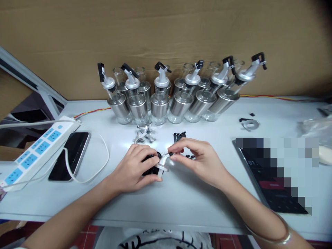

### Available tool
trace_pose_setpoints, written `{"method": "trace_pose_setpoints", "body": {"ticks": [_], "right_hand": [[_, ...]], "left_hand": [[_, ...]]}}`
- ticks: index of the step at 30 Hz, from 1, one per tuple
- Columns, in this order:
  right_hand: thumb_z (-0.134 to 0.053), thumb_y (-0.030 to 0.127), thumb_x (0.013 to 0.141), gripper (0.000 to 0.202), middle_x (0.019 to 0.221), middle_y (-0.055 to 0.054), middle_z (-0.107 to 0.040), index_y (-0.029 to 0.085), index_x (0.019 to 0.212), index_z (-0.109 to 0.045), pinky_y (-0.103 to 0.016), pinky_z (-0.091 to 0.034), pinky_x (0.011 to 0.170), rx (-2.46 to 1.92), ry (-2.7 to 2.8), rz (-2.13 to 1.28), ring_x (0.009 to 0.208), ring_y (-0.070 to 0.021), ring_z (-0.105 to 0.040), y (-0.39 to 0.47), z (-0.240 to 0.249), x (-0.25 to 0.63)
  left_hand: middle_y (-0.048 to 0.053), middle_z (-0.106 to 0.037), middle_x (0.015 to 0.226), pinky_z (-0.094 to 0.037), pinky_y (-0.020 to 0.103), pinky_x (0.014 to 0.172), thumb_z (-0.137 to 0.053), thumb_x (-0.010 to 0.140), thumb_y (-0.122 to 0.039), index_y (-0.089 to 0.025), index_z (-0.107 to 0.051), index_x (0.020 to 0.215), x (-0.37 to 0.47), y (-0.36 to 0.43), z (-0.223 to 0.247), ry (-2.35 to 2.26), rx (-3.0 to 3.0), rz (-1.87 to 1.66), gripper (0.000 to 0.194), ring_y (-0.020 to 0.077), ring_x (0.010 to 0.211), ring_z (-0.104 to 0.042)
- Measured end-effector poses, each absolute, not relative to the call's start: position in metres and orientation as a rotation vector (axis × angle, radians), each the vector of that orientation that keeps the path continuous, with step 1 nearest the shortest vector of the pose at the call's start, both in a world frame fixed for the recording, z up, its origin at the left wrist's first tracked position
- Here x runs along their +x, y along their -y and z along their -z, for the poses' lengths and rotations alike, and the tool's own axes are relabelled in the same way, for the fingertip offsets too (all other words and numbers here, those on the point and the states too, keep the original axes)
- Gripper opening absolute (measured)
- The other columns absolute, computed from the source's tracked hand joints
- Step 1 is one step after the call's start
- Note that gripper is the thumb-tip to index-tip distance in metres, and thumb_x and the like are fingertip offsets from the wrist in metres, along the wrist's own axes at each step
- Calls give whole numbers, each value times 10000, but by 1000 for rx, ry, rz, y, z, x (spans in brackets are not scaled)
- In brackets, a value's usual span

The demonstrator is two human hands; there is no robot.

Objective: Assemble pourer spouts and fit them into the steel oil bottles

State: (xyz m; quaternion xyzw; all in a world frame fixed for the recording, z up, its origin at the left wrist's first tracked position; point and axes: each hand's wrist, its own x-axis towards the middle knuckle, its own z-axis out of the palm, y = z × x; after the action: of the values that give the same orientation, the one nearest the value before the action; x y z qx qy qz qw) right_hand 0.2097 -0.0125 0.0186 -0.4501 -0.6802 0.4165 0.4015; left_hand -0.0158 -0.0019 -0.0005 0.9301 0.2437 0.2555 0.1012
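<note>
Between the thumb and fingers of my left hand (132, 169) is a silver bottle pourer (163, 162), tilted with its spout toward the right. My right hand (203, 160) pinches a small black piece (170, 154) at the spout's tip. Black round parts (148, 166) lie under my left fingers, partly hidden. Just beyond my left hand is a heap of silver pourer parts (145, 134). Several black levers (179, 136) lie in a row behind my right fingers, and small black bits (190, 157) sit beneath that hand.
Glass bottles with steel sleeves (160, 105) stand along the back, the front row topped with pourers. At left are a power strip (38, 152), a phone (70, 155) and a white cable. A dark tablet (269, 180), a grey ring (251, 124) and clear plastic (315, 131) lie at right.
</note>
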Motion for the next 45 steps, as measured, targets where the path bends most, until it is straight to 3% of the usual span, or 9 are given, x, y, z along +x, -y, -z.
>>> {"method": "trace_pose_setpoints", "body": {"ticks": [6,9,15,22,25,32,38,45], "right_hand": [[-703,229,770,221,783,-25,-692,211,987,-668,-280,-484,668,-1194,1631,-1183,738,-162,-634,15,-18,211],[-703,228,767,202,812,-25,-684,212,965,-664,-276,-481,687,-1165,1597,-1249,735,-146,-610,16,-19,211],[-669,248,796,213,880,-20,-636,203,1001,-634,-260,-495,698,-940,1328,-1695,723,-110,-594,12,-22,211],[-622,297,843,248,717,11,-609,163,1049,-652,-266,-450,707,-899,1133,-2029,694,-104,-574,11,-20,211],[-626,323,841,281,741,0,-625,161,1069,-657,-280,-444,725,-838,1061,-2133,708,-110,-578,12,-19,211],[-707,370,775,286,782,3,-611,180,983,-661,-279,-427,732,-802,1063,-2194,699,-112,-551,11,-21,211],[-724,393,732,297,804,-16,-576,179,929,-662,-281,-403,685,-819,991,-2134,668,-121,-502,11,-22,213],[-722,400,696,287,828,-35,-572,195,886,-659,-300,-412,678,-858,970,-2074,659,-138,-484,9,-26,214]], "left_hand": [[82,-598,1003,-380,329,813,-413,953,-490,-160,-539,1008,-16,1,0,-692,2742,-737,357,204,955,-528],[77,-591,966,-380,327,800,-410,959,-475,-155,-539,1002,-16,1,-1,-690,2742,-738,348,200,932,-528],[64,-583,922,-381,331,783,-394,968,-460,-162,-529,1006,-15,1,-3,-691,2752,-761,330,198,907,-531],[58,-579,912,-379,330,786,-398,968,-455,-164,-523,1027,-16,1,-2,-681,2762,-754,322,191,888,-526],[58,-584,920,-380,332,792,-397,967,-459,-176,-530,1037,-16,2,-1,-694,2751,-755,320,192,890,-528],[54,-582,892,-392,334,768,-431,952,-466,-189,-539,1047,-16,2,0,-693,2760,-764,313,192,857,-531],[88,-571,1007,-420,364,823,-507,920,-411,-164,-449,1162,-16,1,1,-780,2682,-693,350,222,949,-523],[90,-566,1021,-416,386,838,-600,851,-320,-163,-534,1015,-14,1,4,-790,2745,-564,237,246,974,-516]]}}
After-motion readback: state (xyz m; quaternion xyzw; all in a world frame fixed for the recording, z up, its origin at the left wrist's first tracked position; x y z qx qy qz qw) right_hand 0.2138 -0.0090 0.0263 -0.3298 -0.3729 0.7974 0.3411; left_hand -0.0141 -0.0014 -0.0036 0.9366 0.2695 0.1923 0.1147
